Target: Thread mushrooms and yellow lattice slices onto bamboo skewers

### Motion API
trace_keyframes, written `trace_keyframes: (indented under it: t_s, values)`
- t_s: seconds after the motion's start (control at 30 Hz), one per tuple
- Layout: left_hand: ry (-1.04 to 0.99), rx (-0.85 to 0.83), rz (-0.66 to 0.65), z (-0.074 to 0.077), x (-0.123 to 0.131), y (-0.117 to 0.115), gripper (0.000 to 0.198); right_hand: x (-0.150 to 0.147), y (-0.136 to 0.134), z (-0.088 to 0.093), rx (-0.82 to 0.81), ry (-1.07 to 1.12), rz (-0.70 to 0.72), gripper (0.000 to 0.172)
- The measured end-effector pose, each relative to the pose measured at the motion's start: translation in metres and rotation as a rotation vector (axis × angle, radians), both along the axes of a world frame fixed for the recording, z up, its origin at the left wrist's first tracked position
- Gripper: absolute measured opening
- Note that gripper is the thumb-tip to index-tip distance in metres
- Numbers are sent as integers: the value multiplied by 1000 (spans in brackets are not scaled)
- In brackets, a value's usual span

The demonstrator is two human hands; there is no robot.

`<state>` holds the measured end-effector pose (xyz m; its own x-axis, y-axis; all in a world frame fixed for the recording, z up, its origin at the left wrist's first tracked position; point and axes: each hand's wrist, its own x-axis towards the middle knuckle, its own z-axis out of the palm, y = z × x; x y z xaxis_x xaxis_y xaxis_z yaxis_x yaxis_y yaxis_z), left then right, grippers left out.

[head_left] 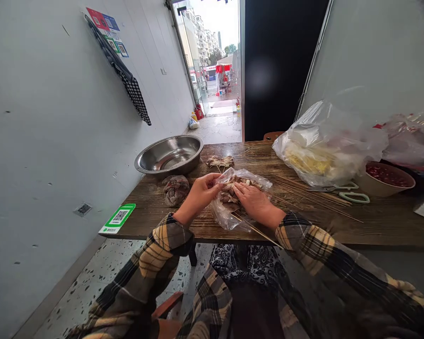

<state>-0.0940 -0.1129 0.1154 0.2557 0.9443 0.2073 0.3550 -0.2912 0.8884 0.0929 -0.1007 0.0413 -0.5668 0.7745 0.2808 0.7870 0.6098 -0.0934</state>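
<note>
A clear plastic bag of raw meat pieces point(233, 195) lies on the wooden table point(374, 221) in front of me. My left hand point(202, 190) pinches the bag's left edge, fingers closed on the plastic. My right hand point(252, 200) rests over the meat inside the bag, fingers curled on a piece, and a thin bamboo skewer point(256, 230) runs out from under it toward the table's near edge. What exactly the right fingers grip is partly hidden.
A steel basin point(169, 155) stands at the back left, a frozen meat lump point(175, 189) beside it. Finished skewers point(219, 162) lie behind the bag. Loose skewers point(311, 193), scissors point(346, 192), a big plastic bag point(325, 146) and a red bowl point(387, 178) sit right.
</note>
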Motion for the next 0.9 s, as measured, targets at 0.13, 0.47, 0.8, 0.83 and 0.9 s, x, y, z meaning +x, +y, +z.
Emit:
trace_keyframes:
  t_s: [0.13,0.47,0.8,0.83,0.9]
  values:
    - [-6,-19,-11,-3,-6,-3,44,8,-6,11,6,69,6,47]
    - [-313,-156,148,-59,-39,29,50,71,9,58,27,527,-95,37]
    - [144,17,294,-96,-35,117,22,41,118,47,-344,490,-125,36]
    - [171,16,305,-99,-33,126,22,35,129,42,-381,472,-109,34]
    - [195,7,317,-105,-28,141,21,22,150,30,-482,433,-103,31]
